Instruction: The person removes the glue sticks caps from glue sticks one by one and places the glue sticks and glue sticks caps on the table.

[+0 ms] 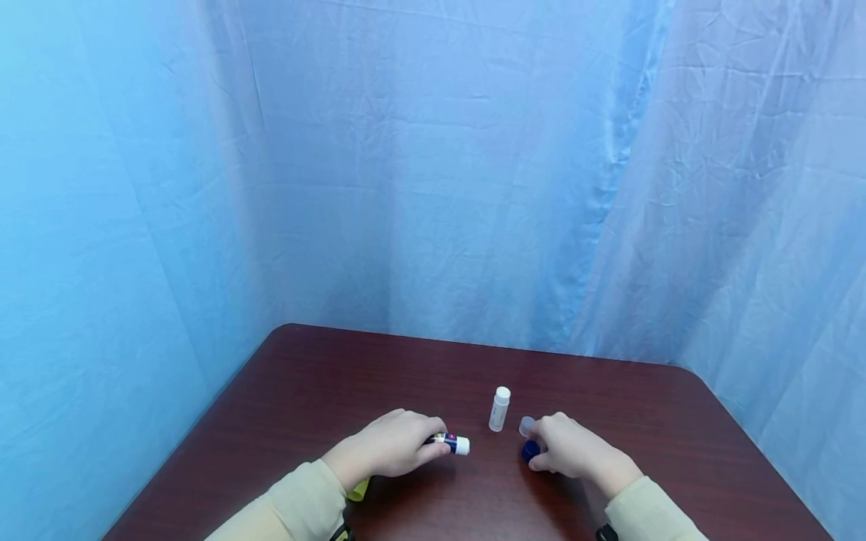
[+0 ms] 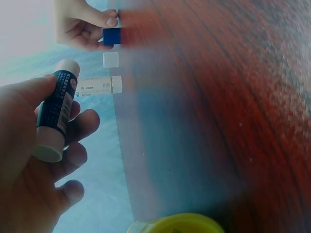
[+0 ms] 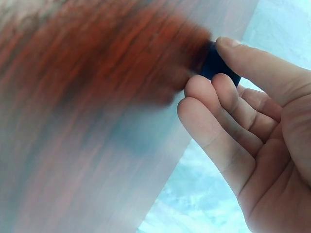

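My left hand (image 1: 395,443) holds a glue stick (image 2: 57,108) with a dark blue label and white ends, tilted above the table between thumb and fingers. To the right, my right hand (image 1: 575,448) pinches a dark blue cap (image 1: 531,451) at the tabletop; the right wrist view shows thumb and fingertips around the cap (image 3: 219,68). Just behind that cap sits a small translucent cap (image 1: 526,426), close to the right fingers. A white glue stick (image 1: 499,409) stands upright between the two hands, a little farther back, touched by neither.
Partly hidden under the left wrist is a yellow round object (image 1: 359,490), which shows a curved rim in the left wrist view. The dark red-brown wooden table (image 1: 379,361) has rounded far corners. Light blue curtains (image 1: 473,188) hang behind it and along both sides.
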### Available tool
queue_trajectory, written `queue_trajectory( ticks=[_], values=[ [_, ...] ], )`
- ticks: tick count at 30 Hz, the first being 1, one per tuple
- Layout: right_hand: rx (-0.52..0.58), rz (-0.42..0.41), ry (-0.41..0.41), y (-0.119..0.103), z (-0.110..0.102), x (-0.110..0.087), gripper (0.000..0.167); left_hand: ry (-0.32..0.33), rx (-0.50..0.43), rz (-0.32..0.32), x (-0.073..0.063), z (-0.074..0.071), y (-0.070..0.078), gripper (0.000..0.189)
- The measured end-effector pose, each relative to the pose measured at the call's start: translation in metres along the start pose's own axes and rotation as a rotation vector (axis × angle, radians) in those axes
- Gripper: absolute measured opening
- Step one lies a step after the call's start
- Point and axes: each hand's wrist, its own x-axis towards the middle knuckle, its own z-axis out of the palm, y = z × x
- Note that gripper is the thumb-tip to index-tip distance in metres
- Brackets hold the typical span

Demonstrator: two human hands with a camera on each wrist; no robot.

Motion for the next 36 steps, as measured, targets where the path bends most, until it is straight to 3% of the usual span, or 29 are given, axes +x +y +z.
queue_trajectory(
  ticks=[5, 17, 30, 36],
  values=[
    [0.025, 0.013, 0.011, 0.003, -0.003, -0.001, 0.019, 0.022, 0.039, 0.022, -0.001, -0.001, 0.0, 0.024],
    [0.093, -0.01, 0.0, 0.002, -0.016, -0.007, 0.037, 0.113, 0.151, 0.094, -0.005, -0.007, -0.007, 0.026],
    [0.135, -0.089, 0.075, -0.008, -0.026, -0.016, 0.036, 0.201, 0.154, 0.125, -0.01, -0.014, -0.007, 0.023],
    [0.12, -0.138, 0.132, -0.014, -0.027, -0.02, 0.027, 0.248, 0.129, 0.13, -0.011, -0.017, -0.005, 0.023]
  ],
)
